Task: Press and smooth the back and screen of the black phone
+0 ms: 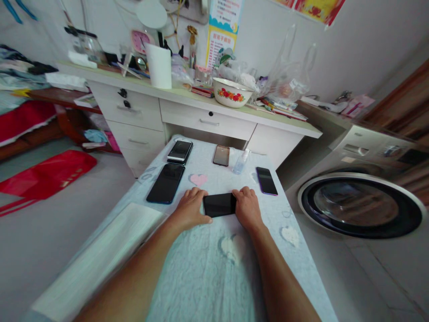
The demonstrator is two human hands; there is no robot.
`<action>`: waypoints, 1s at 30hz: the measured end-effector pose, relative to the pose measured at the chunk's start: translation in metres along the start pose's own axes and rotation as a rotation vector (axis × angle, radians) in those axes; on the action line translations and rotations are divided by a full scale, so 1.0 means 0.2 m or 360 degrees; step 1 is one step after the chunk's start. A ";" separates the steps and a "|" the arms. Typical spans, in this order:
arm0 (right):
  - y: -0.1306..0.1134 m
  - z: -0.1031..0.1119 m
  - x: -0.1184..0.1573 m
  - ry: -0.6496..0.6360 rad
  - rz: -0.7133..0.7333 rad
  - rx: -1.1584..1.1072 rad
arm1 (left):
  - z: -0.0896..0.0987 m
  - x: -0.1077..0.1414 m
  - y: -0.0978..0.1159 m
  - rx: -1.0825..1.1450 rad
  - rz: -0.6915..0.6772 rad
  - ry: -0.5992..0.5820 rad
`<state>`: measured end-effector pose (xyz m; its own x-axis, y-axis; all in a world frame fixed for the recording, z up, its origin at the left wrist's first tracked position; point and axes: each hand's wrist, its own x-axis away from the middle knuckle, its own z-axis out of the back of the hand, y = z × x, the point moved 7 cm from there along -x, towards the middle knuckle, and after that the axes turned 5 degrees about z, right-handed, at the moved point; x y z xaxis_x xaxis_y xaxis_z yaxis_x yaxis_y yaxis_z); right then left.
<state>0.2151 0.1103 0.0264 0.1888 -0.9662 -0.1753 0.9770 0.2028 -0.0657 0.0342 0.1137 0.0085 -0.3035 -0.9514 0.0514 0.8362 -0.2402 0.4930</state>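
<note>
A black phone (219,205) lies sideways on the cloth-covered table, its dark screen up. My left hand (193,208) grips its left end, thumb at the near edge and fingers at the far corner. Around its right end closes my right hand (247,205), fingers curled. A larger dark phone (166,183) lies left of my left hand, with a stack of phones (180,151) beyond it. Farther back are a brownish phone case (221,155) and a clear spray bottle (241,162). To the right rests a phone with a purple edge (267,180).
A long pale board or box (103,259) runs along the table's left side under my left forearm. Behind the table stands a white desk (208,117) with a floral bowl (232,93) and paper roll (159,66). A washing machine (362,179) is at the right.
</note>
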 end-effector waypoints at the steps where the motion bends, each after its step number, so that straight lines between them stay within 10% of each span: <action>1: 0.02 0.00 0.00 0.0009 -0.0017 0.0005 | 0.00 0.00 0.00 0.0002 -0.0005 0.0001; 30: 0.20 0.05 0.13 -0.0048 0.0068 -0.0035 | 0.00 -0.01 0.00 0.0007 -0.0012 -0.0009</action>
<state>0.2600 0.0927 0.0287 0.2333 -0.9609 -0.1490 0.9657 0.2469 -0.0802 0.0344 0.1150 0.0083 -0.3121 -0.9486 0.0525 0.8319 -0.2462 0.4973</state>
